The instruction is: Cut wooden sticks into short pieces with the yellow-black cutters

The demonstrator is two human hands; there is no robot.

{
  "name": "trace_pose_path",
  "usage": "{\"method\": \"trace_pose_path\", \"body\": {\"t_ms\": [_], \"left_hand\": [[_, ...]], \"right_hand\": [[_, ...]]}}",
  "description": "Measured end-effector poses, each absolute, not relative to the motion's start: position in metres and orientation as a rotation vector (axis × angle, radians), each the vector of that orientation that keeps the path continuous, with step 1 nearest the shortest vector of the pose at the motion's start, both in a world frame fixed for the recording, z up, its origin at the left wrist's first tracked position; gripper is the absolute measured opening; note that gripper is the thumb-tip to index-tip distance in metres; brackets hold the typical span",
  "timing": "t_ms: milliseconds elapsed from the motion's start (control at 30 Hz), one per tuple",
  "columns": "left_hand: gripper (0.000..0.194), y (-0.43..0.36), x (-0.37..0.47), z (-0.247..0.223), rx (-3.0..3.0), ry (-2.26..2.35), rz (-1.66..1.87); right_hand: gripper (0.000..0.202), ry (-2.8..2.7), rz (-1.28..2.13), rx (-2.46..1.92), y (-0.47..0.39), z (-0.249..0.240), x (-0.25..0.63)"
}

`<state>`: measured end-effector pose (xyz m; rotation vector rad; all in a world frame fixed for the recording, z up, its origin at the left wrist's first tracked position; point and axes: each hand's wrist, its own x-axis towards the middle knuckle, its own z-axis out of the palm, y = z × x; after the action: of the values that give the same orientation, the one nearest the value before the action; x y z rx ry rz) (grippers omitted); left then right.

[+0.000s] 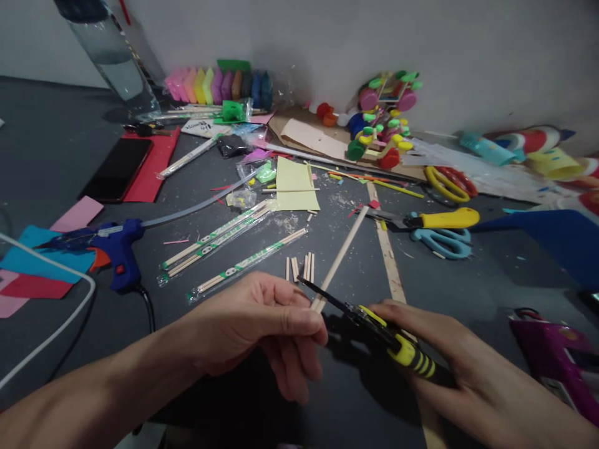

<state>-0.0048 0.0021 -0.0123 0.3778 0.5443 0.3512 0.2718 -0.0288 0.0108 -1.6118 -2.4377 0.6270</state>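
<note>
Both hands [292, 330] [447, 349] reach forward, left pinching a stick [344, 252]

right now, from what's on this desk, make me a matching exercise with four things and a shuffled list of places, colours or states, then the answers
Column one
1. left hand
2. right hand
3. phone
4. glue gun

Column two
A. lies partly on a red sheet
B. grips a black-and-yellow cutting tool
C. is blue, with an orange trigger
D. pinches a pale wooden stick between thumb and fingers

Right pairs: 1-D, 2-B, 3-A, 4-C
</note>
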Motion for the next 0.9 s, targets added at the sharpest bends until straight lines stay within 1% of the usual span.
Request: {"method": "trace_pose_path", "body": {"t_ms": [100, 233, 533, 600, 733, 800, 900], "left_hand": [[0.021, 0.002, -0.005, -0.014, 0.393, 0.537, 0.352], [0.022, 0.002, -0.004, -0.016, 0.454, 0.563, 0.343], [0.022, 0.002, 0.001, -0.012, 0.687, 0.669, 0.331], [0.018, 0.001, 0.001, -0.013, 0.698, 0.674, 0.347], [0.002, 0.001, 0.003, -0.018, 0.652, 0.622, 0.501], [0.005, -0.001, 0.005, -0.018, 0.619, 0.608, 0.556], [0.021, -0.005, 0.009, -0.014, 0.636, 0.711, 0.600]], "right_hand": [[0.051, -2.501, 0.647, -1.535, -0.030, 0.010, 0.274], [0.045, -2.526, 0.659, -1.494, -0.032, 0.008, 0.274], [0.045, -2.387, 0.632, -1.578, -0.042, 0.007, 0.278], [0.047, -2.389, 0.616, -1.606, -0.046, 0.007, 0.281], [0.051, -2.402, 0.604, -1.646, -0.054, 0.003, 0.285], [0.050, -2.391, 0.583, -1.659, -0.058, 0.001, 0.284], [0.048, -2.398, 0.587, -1.668, -0.059, 0.000, 0.278]]}}
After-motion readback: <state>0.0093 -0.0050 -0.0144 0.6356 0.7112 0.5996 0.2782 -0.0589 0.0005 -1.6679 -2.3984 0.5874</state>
